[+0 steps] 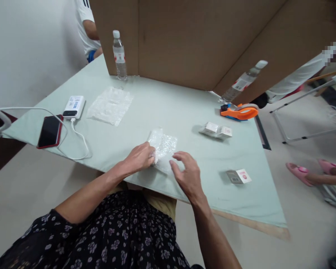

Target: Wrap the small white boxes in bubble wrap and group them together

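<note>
A small bundle of bubble wrap (164,145) lies near the front edge of the pale green table (168,108). My left hand (140,157) presses on its left side with fingers curled over it. My right hand (186,175) hovers just to its right, fingers spread and slightly bent, holding nothing. What the wrap encloses is hidden.
A flat bubble wrap sheet (109,105) lies at the back left beside a power bank (74,107) and a phone (49,131) with a cable. An orange tape dispenser (239,112), a wrapped pack (216,130) and a small box (239,176) sit right. Two water bottles (119,55) stand by a cardboard screen (201,41). Other people sit nearby.
</note>
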